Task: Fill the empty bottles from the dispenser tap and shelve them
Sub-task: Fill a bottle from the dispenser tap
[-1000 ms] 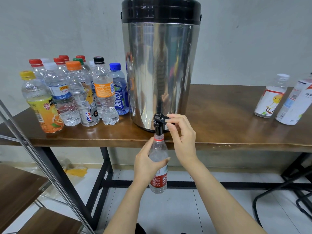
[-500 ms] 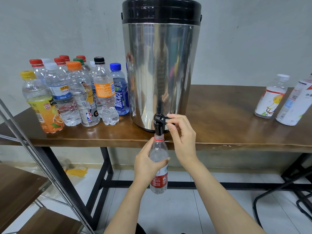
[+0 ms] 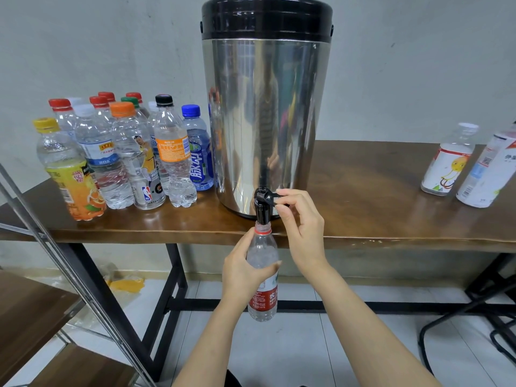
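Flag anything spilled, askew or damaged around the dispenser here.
No spill shows on the table or under the tap; the bottle in the left hand sits upright beneath it, the right hand pinching the lever. Only oddity: crumpled yellow and clear plastic lying on the floor under the table's left end.

Wooden table (image 3: 363,191) bearing a steel dispenser (image 3: 265,121), capped bottles (image 3: 122,157) at left, two white-labelled bottles (image 3: 469,166) at right

Even, soft indoor light, streaky reflections on the steel dispenser (image 3: 265,121), wide-angle bending at edges, perhaps slight softness there.
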The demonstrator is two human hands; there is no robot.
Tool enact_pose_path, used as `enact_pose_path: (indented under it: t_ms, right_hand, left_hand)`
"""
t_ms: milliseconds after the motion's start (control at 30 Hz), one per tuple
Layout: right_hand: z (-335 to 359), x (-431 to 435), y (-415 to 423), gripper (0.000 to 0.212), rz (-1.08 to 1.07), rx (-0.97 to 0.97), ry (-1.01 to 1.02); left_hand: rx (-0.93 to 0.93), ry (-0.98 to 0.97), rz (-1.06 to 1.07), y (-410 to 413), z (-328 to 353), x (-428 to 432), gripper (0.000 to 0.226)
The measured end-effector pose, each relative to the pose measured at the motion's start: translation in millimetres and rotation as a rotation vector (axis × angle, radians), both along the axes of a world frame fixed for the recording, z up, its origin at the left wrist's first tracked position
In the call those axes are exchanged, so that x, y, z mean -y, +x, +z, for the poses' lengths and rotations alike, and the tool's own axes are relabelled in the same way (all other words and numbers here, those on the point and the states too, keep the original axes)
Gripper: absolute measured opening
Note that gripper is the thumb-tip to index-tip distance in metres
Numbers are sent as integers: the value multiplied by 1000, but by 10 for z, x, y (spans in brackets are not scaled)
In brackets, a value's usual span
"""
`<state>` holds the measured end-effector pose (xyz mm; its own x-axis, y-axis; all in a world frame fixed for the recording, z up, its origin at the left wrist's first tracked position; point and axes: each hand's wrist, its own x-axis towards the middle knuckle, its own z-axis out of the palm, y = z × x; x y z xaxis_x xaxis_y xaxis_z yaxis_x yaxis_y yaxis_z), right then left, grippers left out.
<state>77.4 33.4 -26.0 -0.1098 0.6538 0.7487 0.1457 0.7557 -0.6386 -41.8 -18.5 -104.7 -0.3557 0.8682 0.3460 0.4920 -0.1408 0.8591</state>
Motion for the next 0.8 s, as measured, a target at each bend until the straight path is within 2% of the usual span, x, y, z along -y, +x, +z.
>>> enact_pose_path:
  t_ms: [300, 800]
  right_hand:
    - [-18, -21, 0, 15, 9, -4, -18]
    - [0, 0, -1, 22, 18, -5, -30]
  left_hand:
    - [11, -4, -7, 7, 2, 6, 82]
    - [21, 1, -8, 15, 1, 7, 83]
